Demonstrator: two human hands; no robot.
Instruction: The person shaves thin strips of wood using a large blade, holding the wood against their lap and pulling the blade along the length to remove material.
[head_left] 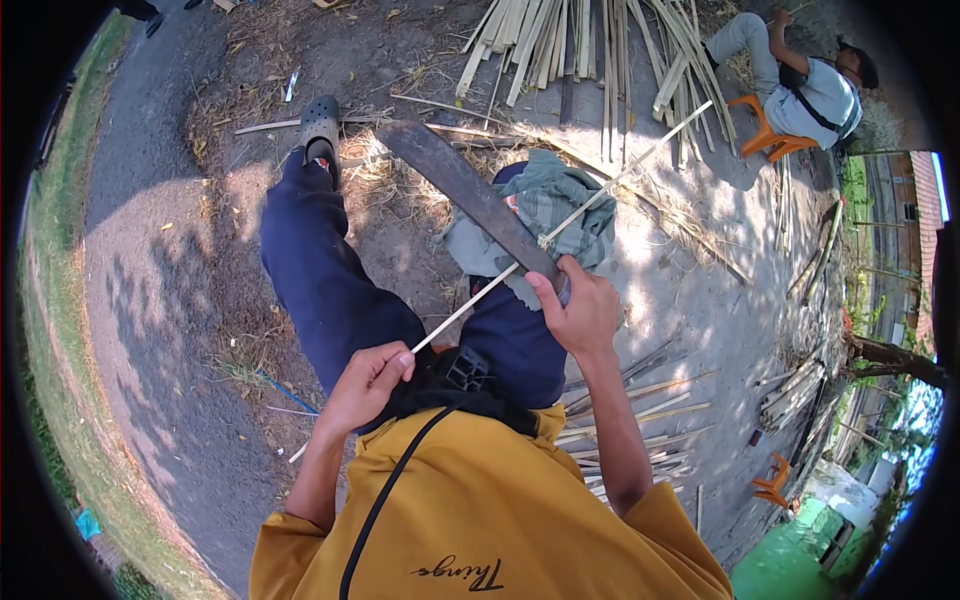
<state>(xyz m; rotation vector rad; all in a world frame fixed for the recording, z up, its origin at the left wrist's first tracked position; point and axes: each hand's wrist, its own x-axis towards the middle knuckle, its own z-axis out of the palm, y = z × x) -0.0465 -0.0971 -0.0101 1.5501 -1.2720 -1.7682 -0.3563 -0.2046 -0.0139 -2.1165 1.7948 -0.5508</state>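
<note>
My left hand [368, 388] is closed around a thin pale bamboo strip [462, 311], near my waist. The strip slants across my lap to the upper right, its other end sticking out past my left forearm. My right hand [585, 308] grips a machete [460, 190] near the base of its dark, broad blade, which points to the upper left. The blade crosses the strip, and a small curl of shavings [546, 241] sits on the strip beside the edge. A grey-green cloth [575, 200] covers my right knee beneath them. The machete's handle is mostly hidden in my fingers.
A heap of split bamboo strips [535, 45] lies ahead, and more strips [655, 425] lie to my right. At the far right a person [820, 100] sits on an orange stool [765, 130]; another orange stool [771, 482] stands nearer. Shavings litter the ground near my feet.
</note>
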